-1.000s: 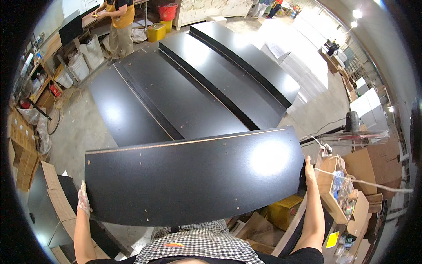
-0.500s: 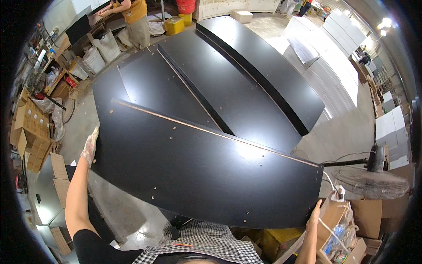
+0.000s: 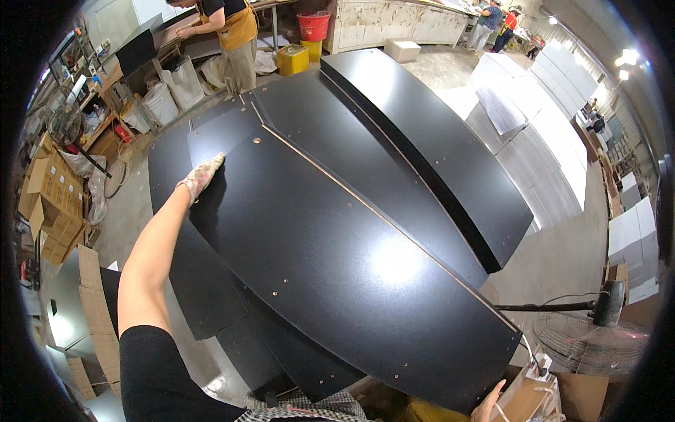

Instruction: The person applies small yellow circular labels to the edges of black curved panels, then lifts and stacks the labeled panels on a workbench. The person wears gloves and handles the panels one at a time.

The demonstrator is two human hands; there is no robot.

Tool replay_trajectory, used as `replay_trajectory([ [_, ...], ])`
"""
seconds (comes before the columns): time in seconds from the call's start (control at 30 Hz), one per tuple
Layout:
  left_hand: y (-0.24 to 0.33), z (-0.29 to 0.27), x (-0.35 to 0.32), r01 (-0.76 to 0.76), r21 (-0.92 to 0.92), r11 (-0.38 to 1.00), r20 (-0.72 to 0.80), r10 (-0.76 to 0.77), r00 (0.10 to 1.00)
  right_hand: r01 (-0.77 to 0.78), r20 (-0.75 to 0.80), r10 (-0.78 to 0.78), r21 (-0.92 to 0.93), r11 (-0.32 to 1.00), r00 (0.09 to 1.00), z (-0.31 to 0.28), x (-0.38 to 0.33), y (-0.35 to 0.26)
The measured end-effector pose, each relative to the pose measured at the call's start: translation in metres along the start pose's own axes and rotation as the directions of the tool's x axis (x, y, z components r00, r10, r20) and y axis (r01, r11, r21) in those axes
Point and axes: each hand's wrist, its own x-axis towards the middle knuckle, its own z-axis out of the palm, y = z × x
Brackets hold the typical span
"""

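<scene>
A large black panel (image 3: 337, 267) with drilled holes and a bare brown groove along its far side lies slanted in front of me. My left hand (image 3: 204, 179), in a pale patterned glove, grips its far-left end. At the near-right corner, my right hand (image 3: 487, 402) holds the edge, with the thumb showing and the other fingers mostly hidden. Beneath and beyond it are other black panels (image 3: 380, 151), and a raised black panel (image 3: 436, 148) rests at the far right. Part of a lower black panel (image 3: 204, 288) shows at the near left.
A standing fan (image 3: 590, 341) is at the right, before stacked pale panels (image 3: 541, 158). Cardboard boxes (image 3: 56, 200) stand at the left. A person in a yellow apron (image 3: 238, 28) works at the back, near a red bucket (image 3: 313, 27) and a yellow container (image 3: 292, 60).
The held panel has turned: its left end moved away and to the right, its right end came nearer. My left hand moved with it, uncovering black panels at the near left.
</scene>
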Motion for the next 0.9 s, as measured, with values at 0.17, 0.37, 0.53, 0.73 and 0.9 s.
replay_trajectory([
  [0.17, 0.040, 0.031, 0.026, 0.134, 0.045, 0.990, 0.068, -0.137, 0.988, -0.013, 0.022, 0.014, -0.041, 0.999, 1.000, 0.012, -0.027, -0.019],
  [0.37, 0.067, 0.056, 0.061, 0.071, 0.257, 0.964, 0.063, -0.090, 0.994, -0.148, -0.029, 0.147, -0.062, 0.987, 0.989, 0.014, -0.036, -0.021],
  [0.53, 0.058, 0.041, 0.064, -0.349, 0.184, 0.919, -0.452, 0.394, 0.800, -0.104, -0.083, 0.097, -0.088, 0.991, 0.992, 0.027, -0.048, -0.018],
  [0.73, -0.011, 0.108, -0.069, -0.237, -0.893, 0.383, -0.271, -0.035, 0.962, -0.159, -0.036, 0.157, -0.099, 0.982, 0.987, 0.057, -0.064, -0.031],
  [0.9, 0.007, 0.198, -0.148, 0.017, -0.842, 0.539, -0.008, -0.044, 0.999, -0.164, 0.056, 0.169, -0.085, 0.983, 0.984, 0.088, -0.085, -0.032],
])
